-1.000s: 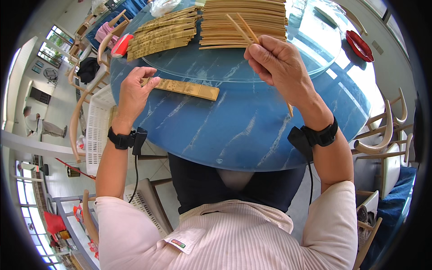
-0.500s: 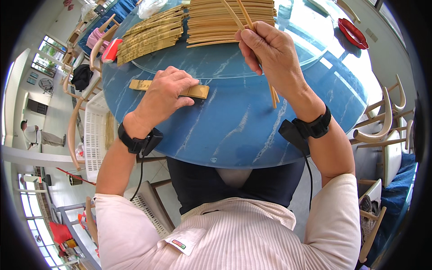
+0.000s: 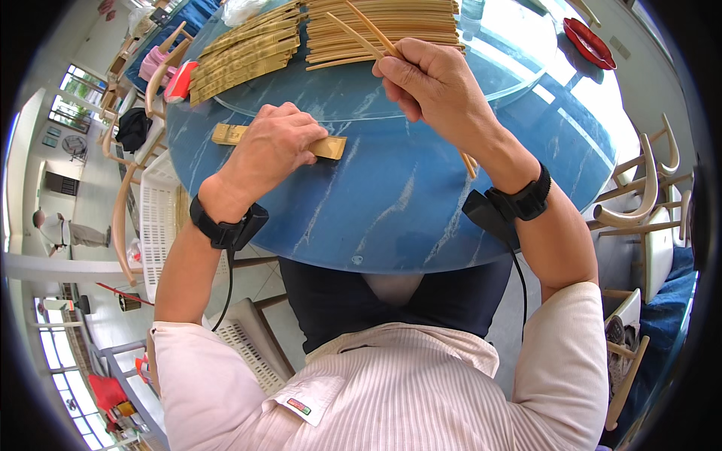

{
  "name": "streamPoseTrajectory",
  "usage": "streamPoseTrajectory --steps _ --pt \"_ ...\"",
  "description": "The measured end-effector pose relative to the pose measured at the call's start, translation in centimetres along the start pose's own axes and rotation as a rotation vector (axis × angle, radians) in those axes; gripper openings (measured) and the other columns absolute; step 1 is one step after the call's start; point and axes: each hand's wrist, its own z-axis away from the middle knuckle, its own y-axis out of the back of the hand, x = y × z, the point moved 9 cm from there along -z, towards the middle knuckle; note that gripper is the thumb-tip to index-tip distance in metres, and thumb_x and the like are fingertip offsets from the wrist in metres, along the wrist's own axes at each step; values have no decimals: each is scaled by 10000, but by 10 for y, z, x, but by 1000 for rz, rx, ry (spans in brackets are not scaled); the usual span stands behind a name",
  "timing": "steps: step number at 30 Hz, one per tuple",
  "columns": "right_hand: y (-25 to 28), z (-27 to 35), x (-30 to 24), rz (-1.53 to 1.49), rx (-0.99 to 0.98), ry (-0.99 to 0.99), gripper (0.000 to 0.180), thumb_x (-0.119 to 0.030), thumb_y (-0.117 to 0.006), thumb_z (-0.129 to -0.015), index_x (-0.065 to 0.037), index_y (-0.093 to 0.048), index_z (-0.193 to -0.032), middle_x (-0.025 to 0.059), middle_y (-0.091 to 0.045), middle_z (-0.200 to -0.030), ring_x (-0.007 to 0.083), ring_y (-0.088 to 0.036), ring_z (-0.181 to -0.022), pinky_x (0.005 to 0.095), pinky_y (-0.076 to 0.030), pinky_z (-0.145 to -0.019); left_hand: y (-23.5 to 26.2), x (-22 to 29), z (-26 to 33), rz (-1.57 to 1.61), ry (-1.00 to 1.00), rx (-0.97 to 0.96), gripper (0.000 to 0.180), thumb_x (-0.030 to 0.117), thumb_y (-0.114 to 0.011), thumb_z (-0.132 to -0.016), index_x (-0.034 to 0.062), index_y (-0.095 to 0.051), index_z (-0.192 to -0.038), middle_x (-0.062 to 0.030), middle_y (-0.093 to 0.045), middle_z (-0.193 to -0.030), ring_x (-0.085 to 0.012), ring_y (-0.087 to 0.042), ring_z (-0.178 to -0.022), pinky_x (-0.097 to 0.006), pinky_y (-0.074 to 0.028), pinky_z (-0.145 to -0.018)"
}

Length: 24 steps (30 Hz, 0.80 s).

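My left hand is closed over a long, flat gold chopstick sleeve, whose two ends stick out on either side of the fingers. The sleeve lies on or just above the blue tabletop; the hand hides its middle. To the right and farther off, my right hand grips a pair of wooden chopsticks. Their upper ends spread apart to the upper left, while the lower ends show below the palm. Beyond my hands lie a row of gold sleeves and a pile of wooden chopsticks.
The piles rest on a glass turntable. A red dish sits at the table's far right, and a red-and-white packet at the left. Beside the table stand a white plastic crate and wooden chairs. A person walks far left.
My right hand has shifted left, and the chopsticks in it now lean more to the left. The left hand has moved slightly, still holding the gold sleeve.
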Motion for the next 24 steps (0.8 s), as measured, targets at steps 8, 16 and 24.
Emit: streamPoseTrajectory --steps 8,16,24 --pt "3 -1 2 24 -13 -1 320 -258 -603 -1116 3 -702 -959 12 -641 -689 47 -553 -514 194 -441 -461 1 6 3 154 17 86 497 116 -889 -741 83 -731 -1211 -82 -737 -1110 -290 -655 -1089 -407 -469 -1031" --pt "1 0 3 20 -11 -24 313 -247 -603 -1115 10 -715 -977 18 -647 -693 48 -558 -519 198 -437 -467 -2 5 11 249 42 107 464 130 -896 -746 62 -737 -1177 -87 -748 -1094 -306 -670 -1047 -409 -508 -988" --pt "-7 1 10 -4 -96 -110 286 -230 -646 -1076 6 -714 -930 27 -653 -687 72 -569 -514 229 -428 -468 -5 -15 20 616 281 73 411 25 -860 -778 27 -742 -1171 -81 -748 -1100 -259 -683 -1033 -363 -536 -947"
